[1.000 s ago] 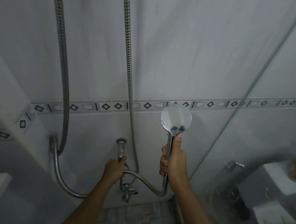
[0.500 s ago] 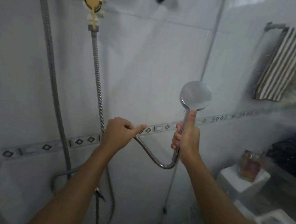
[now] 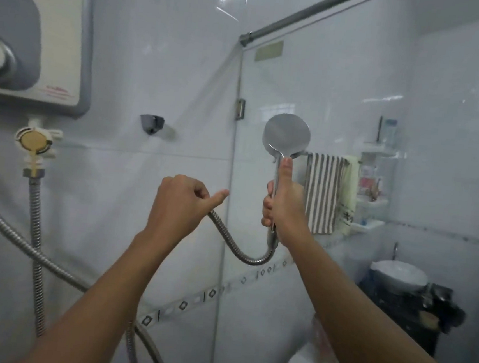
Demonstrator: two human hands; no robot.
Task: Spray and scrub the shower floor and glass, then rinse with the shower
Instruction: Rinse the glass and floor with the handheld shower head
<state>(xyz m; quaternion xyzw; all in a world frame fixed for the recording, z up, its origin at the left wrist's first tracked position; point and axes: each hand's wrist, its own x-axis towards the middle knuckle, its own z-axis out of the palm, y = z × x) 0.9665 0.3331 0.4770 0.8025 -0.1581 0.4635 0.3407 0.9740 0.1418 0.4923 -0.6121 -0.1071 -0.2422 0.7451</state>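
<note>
Right hand (image 3: 284, 210) grips the shower head (image 3: 287, 132) upright – disc above its thumb – left hand (image 3: 177, 204) clasps the hose (image 3: 233, 246)

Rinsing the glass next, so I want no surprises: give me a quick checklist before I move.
1. Grip of right hand on shower head handle: ok, fingers wrapped round.
2. Grip of left hand on hose: ok.
3. Slack in hose between the hands: ok, loose loop.
4. Aim at glass panel: ok, head's back faces us.
5. Water running: cannot tell, no spray visible.
</note>
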